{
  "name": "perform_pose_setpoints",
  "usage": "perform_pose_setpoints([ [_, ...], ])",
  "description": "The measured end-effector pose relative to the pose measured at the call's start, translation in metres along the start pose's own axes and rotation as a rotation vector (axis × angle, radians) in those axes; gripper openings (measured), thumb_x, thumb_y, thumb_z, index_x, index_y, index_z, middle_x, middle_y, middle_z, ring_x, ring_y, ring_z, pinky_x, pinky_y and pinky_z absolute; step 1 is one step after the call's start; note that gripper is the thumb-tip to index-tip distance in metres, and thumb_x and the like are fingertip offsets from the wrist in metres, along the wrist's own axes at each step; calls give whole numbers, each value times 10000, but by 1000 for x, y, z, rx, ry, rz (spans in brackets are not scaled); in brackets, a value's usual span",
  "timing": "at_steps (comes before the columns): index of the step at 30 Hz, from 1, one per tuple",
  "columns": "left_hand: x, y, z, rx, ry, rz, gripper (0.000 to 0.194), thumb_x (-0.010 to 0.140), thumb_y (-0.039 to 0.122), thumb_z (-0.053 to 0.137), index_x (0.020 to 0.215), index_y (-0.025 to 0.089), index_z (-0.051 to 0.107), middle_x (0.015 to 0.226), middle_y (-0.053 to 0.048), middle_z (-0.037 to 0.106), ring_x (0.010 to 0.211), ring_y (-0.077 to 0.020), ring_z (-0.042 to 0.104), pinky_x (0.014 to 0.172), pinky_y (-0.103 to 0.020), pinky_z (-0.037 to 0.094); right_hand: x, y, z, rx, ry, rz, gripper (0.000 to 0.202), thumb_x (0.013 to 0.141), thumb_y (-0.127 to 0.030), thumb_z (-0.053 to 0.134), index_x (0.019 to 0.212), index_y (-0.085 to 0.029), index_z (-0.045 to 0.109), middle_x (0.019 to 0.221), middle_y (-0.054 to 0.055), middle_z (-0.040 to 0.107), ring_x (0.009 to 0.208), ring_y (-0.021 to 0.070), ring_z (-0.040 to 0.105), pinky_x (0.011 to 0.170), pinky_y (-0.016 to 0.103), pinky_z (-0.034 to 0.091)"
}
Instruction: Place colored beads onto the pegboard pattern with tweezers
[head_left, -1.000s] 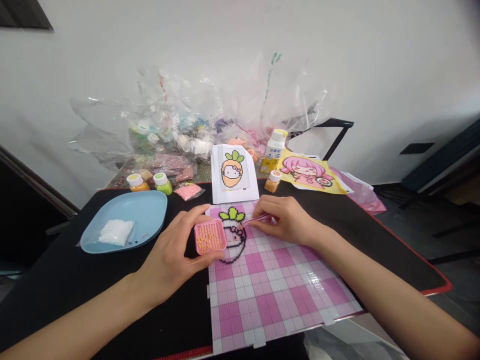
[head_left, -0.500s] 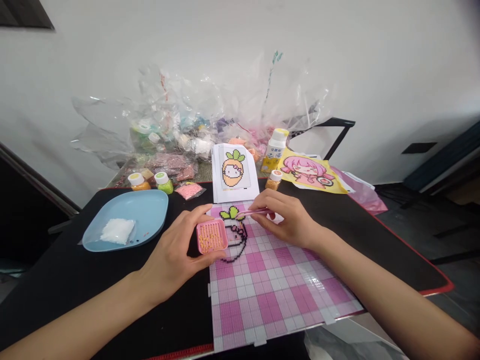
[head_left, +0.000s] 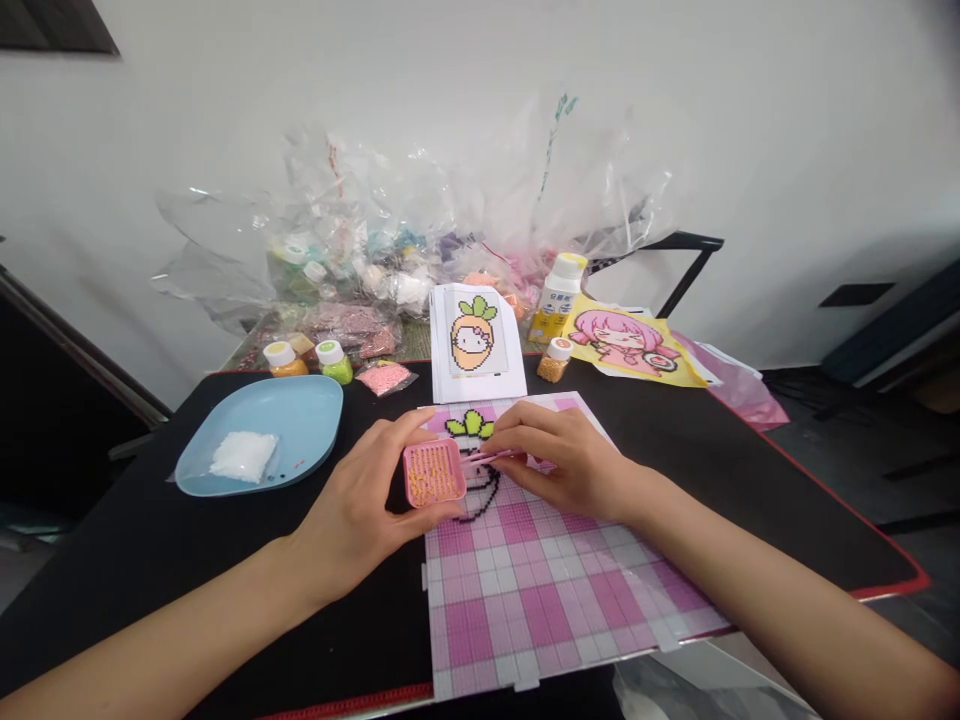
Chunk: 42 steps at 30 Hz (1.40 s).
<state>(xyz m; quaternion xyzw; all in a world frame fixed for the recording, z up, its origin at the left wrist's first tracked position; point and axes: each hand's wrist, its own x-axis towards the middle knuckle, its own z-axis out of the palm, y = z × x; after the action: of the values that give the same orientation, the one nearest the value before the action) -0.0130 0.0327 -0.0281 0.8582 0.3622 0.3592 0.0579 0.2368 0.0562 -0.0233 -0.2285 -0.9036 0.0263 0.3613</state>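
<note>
Between the thumb and fingers of my left hand [head_left: 367, 490] is a small pink ridged tray [head_left: 435, 474] with yellow-orange beads lying in its grooves. My right hand [head_left: 566, 455] pinches pink tweezers [head_left: 486, 457], whose tips are at the tray's right edge. Whether the tips hold a bead is too small to tell. Under both hands lies a pink-and-white checked pegboard [head_left: 540, 590]. On it a bead pattern [head_left: 480, 505] shows green leaves and a black outline, partly hidden by the tray and my right hand. A printed carrot-shaped pattern sheet [head_left: 476, 345] stands behind the board.
A blue plate [head_left: 307, 410] with a bag of white beads [head_left: 244, 456] is at the left. Bead bottles [head_left: 334, 362] and a pink bead bag [head_left: 385, 377] stand behind. A bottle of orange beads [head_left: 555, 360] and a yellow picture [head_left: 637, 345] are at the right; plastic bags [head_left: 420, 220] pile up at the back.
My right hand has brought the tweezers down and left from the green leaf area to the tray's edge. My left hand keeps hold of the tray. The whole view has shifted slightly.
</note>
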Motion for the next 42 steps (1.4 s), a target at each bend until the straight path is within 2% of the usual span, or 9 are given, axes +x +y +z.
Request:
perform_pose_setpoints([
  [14, 0, 0, 0, 3, 0, -3, 731, 823, 495, 683, 1412, 233, 337, 1082, -72, 670, 957, -225, 662, 845, -365, 549, 0, -1, 1, 11, -7, -1, 104, 935, -184, 570, 977, -137, 652, 889, 77, 657, 689, 124, 616, 548, 238, 503],
  [20, -1, 0, -2, 7, 1, -18, 717, 828, 491, 681, 1407, 245, 338, 1109, -70, 666, 990, -225, 658, 885, -370, 532, 0, 4, -3, 47, 96, -1, 75, 919, -152, 583, 973, -145, 635, 870, 63, 660, 720, 111, 606, 535, 201, 473],
  [24, -1, -2, -3, 23, 12, -24, 718, 831, 499, 672, 1409, 243, 332, 1097, -72, 669, 983, -230, 659, 868, -371, 534, -4, 14, -12, -42, 117, 62, 40, 902, -171, 606, 917, -143, 630, 819, 50, 655, 620, 93, 561, 486, 203, 439],
  [31, -2, -1, -3, 22, 7, -45, 725, 827, 468, 693, 1415, 259, 324, 1112, -64, 671, 995, -228, 658, 876, -375, 530, -11, 26, -19, -157, 13, 140, 155, 927, -271, 583, 866, -139, 637, 801, 48, 647, 573, 88, 528, 490, 225, 413],
  [36, -1, -2, -3, 28, 18, -40, 728, 823, 464, 699, 1414, 265, 323, 1108, -57, 668, 993, -227, 661, 883, -378, 529, -11, 26, -19, -167, -66, 167, 167, 927, -271, 572, 861, -136, 644, 811, 49, 648, 581, 91, 523, 520, 235, 414],
  [42, -2, -2, -3, 25, 15, -42, 723, 826, 481, 688, 1414, 286, 315, 1107, -53, 667, 981, -231, 665, 869, -393, 537, -11, 26, -20, -161, -98, 187, 168, 922, -281, 574, 853, -145, 643, 807, 38, 644, 568, 82, 503, 528, 232, 398],
])
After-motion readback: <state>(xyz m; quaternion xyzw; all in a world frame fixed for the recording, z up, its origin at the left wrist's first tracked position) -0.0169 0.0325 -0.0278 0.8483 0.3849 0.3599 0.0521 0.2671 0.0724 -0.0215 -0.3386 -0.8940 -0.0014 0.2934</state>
